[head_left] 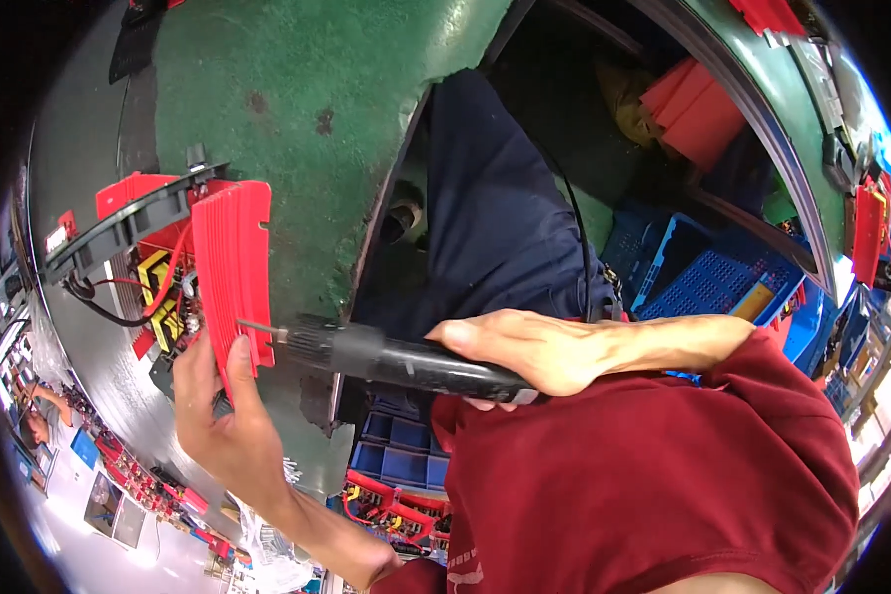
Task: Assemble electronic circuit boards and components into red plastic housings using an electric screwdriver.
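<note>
Here, the red ribbed housing [233, 272] is steadied on the green surface [297, 119] by the left hand [218, 416], fingers closed around it, while the black powered screwdriver [396, 358], gripped in the right hand [534, 351], is applied at its lower edge, where square bit alignment appears necessary.

The left hand [218, 416] is raised with its thumb pressing forward; the right hand [534, 351] (forearm reaching leftward) is curled closed.

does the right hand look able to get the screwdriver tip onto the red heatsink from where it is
Probably yes. The right hand grips the black screwdriver, whose tip already sits at the lower edge of the red heatsink. Nothing lies between them, and the left hand steadies the heatsink from below.
</note>
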Demonstrator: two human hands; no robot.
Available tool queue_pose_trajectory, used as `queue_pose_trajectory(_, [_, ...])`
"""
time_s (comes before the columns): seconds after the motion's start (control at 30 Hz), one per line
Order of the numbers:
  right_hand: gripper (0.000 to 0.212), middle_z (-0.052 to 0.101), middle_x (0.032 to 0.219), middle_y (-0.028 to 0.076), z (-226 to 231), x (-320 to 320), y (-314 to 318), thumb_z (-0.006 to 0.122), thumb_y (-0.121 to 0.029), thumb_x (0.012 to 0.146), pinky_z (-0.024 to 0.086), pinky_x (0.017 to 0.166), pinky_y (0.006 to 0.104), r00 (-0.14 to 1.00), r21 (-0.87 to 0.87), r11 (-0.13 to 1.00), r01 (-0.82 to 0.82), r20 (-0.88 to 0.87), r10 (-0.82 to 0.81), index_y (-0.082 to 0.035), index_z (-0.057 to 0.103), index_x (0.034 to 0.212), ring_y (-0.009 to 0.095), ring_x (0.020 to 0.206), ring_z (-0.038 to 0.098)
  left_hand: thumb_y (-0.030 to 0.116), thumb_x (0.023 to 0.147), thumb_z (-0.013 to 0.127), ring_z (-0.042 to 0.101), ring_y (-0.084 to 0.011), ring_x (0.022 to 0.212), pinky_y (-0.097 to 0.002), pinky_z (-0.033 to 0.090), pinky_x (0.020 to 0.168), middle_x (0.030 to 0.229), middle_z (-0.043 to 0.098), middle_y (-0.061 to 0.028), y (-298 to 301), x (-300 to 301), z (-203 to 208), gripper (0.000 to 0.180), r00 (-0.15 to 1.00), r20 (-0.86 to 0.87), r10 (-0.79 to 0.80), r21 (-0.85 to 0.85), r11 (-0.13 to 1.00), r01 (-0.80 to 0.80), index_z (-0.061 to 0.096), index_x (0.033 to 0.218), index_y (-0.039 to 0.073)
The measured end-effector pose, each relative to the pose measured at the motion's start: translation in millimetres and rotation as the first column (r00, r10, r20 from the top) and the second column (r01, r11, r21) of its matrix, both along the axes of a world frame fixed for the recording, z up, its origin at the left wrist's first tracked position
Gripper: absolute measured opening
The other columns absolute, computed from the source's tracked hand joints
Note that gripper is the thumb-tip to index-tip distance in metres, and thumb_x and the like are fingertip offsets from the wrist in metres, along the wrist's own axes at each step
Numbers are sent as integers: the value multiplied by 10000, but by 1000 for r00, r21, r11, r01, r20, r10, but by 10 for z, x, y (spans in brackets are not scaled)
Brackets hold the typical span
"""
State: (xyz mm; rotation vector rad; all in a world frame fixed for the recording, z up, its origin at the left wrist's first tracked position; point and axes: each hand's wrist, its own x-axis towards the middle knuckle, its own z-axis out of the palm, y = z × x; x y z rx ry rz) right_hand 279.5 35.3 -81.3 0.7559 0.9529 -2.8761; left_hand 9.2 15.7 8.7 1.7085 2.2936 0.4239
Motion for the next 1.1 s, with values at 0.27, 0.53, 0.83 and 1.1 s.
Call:
queue_pose_trajectory(0.27, [536,554,707,25,492,120,588,615,-374,946,378,549,226,931,81,972,221,281,-235,-51,520,1363,75,590,492,47,905,711,644,-226,877,-320,507,826,987,691,-121,-25,40,40,210,1000,-11,23,100,995,-22,691,1093,-45])
queue_pose_trajectory(0.53, [832,602,718,51,488,51,615,674,-546,828,421,494,230,867,429,890,152,374,-329,32,491,1397,112,542,545,65,815,663,628,-290,831,-405,518,727,887,624,-96,1,201,-12,215,979,-117,169,152,977,-150,718,1021,41])
queue_pose_trajectory(0.83, [917,557,640,95,530,9,576,648,-551,848,403,456,252,893,523,852,9,379,-243,120,401,1422,156,479,513,106,720,666,574,-176,824,-273,490,670,832,568,-44,-47,198,-12,246,978,-133,158,77,986,-149,703,937,-4])
queue_pose_trajectory(1.1, [787,550,647,77,533,4,398,600,-513,915,423,490,256,825,596,798,85,408,-392,89,433,1395,152,503,526,92,709,677,558,-167,816,-260,473,652,793,538,-47,-46,188,-41,138,977,-173,127,89,990,-113,677,811,-1])
